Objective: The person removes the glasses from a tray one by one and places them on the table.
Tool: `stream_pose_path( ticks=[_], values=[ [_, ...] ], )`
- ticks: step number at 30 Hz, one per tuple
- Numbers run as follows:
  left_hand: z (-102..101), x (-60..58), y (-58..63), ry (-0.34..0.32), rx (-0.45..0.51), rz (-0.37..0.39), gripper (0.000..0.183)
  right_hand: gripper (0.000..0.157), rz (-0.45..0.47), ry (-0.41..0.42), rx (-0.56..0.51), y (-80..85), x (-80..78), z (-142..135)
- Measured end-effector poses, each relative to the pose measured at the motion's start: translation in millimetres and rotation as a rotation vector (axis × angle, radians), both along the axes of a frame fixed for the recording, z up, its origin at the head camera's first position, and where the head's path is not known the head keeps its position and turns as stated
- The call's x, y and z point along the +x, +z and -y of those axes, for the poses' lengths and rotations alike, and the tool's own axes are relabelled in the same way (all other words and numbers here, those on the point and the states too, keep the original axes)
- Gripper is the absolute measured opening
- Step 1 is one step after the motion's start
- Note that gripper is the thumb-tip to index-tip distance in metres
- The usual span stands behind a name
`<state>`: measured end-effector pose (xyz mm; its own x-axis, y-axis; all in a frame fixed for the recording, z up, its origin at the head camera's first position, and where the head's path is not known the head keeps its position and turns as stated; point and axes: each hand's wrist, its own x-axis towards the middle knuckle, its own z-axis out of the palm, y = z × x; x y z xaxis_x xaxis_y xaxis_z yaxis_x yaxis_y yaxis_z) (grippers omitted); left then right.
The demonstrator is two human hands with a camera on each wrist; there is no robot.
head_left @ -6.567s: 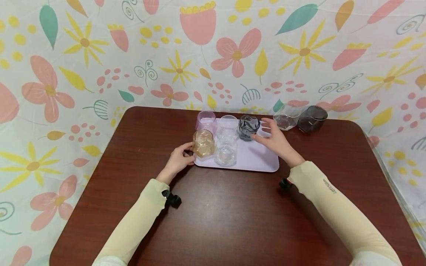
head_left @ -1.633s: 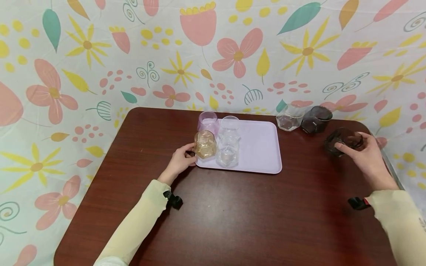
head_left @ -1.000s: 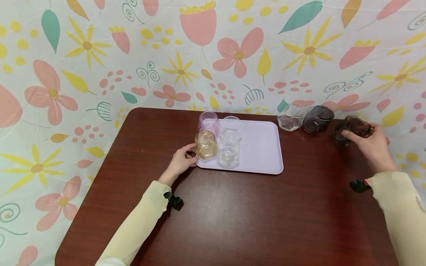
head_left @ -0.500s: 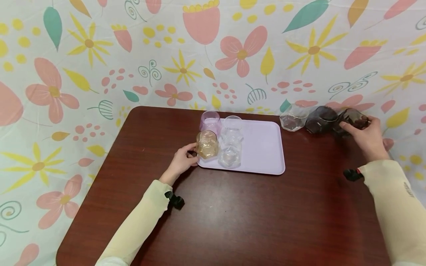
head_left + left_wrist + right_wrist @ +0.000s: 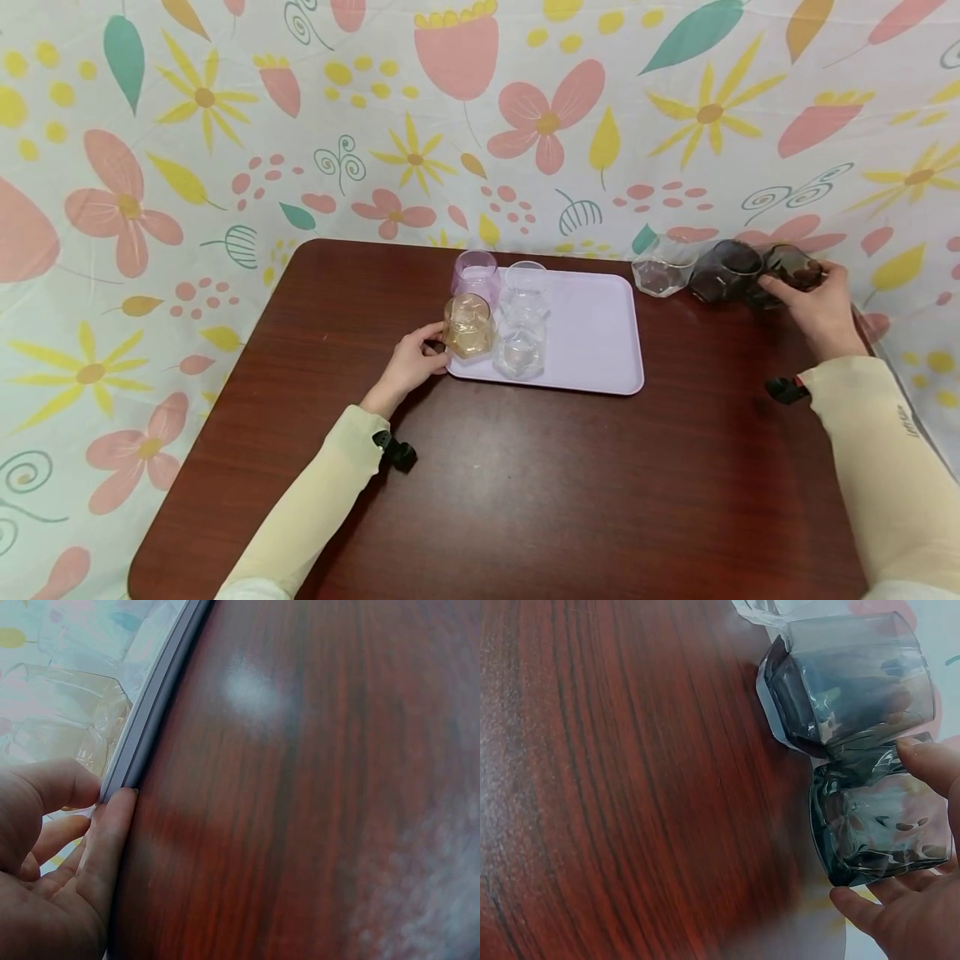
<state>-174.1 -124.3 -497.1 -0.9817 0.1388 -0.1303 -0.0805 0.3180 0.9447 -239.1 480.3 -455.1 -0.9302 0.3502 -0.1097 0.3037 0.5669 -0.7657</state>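
Note:
At the table's back right corner my right hand grips a dark grey, wavy-sided drinking glass, thumb on one side and fingers on the other. That glass stands right beside a smoky faceted glass. My left hand pinches the front left corner of a pale lilac tray; the left wrist view shows thumb and finger at the tray rim. On the tray's left half are an amber glass, a pink-purple glass, a clear glass behind and another clear glass in front.
A clear faceted glass stands left of the smoky one along the back edge of the dark wooden table. Behind the table hangs a flower-patterned cloth. Each forearm wears a pale sleeve and a black wrist camera.
The dark grey glass has left the tray's back, carried by my right hand to the right, then back and leftward beside the smoky glass. My left hand stays at the tray corner.

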Motion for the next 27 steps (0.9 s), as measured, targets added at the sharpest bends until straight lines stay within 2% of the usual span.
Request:
stream_pose_path(
  ticks=[15,27],
  values=[
    [0.0,-0.4,-2.2,-0.001,-0.008,0.009,0.063,0.105,0.021,0.004,-0.008,-7.6,-5.9,-2.3],
    [-0.1,-1.0,-2.6,0.004,-0.012,0.004,0.063,0.107,0.031,0.003,-0.031,-6.4,-8.2,-2.8]
  ],
)
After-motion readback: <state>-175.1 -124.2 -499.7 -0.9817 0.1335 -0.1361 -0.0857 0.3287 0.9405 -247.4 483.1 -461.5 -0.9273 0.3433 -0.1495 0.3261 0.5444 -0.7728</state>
